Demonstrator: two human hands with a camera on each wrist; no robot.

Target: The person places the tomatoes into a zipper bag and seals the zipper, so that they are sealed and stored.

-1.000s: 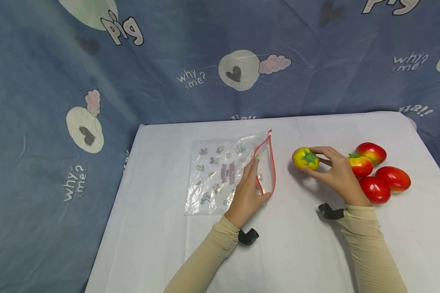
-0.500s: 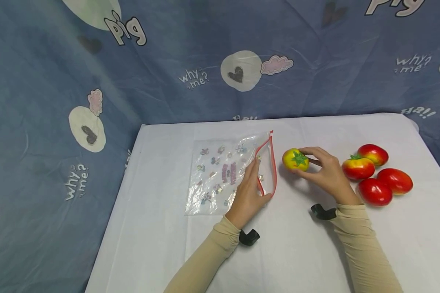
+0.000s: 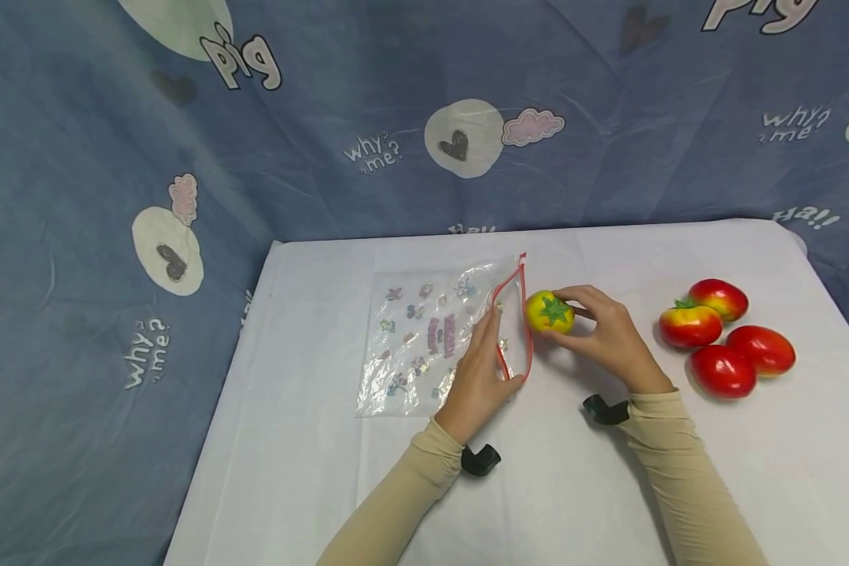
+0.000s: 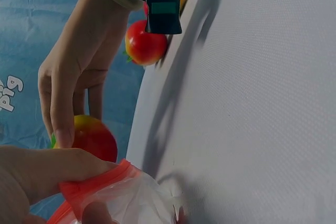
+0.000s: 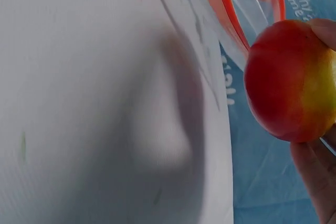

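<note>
My right hand (image 3: 610, 336) grips a red-and-yellow toy tomato (image 3: 549, 313) with a green star-shaped calyx, thumb and fingers on opposite sides. The tomato is right at the red-edged mouth of a clear zip bag (image 3: 405, 322) printed with small figures. With my left hand (image 3: 475, 379) I hold the bag by that mouth, which gapes. In the left wrist view the thumb lies along the red zip edge (image 4: 94, 183), and a fingertip shows through the plastic. The tomato (image 5: 283, 82) in the right wrist view shows its red underside, with the bag's opening just beyond it.
Several more toy tomatoes, among them a yellow-topped one (image 3: 690, 325) and a red one (image 3: 723, 369), sit together at the right of the white-covered table (image 3: 290, 377). A blue printed curtain (image 3: 368, 71) hangs behind and at the left.
My right hand has carried the tomato leftward, away from the other tomatoes and up to the bag's mouth. The left hand and the bag have stayed in place.
</note>
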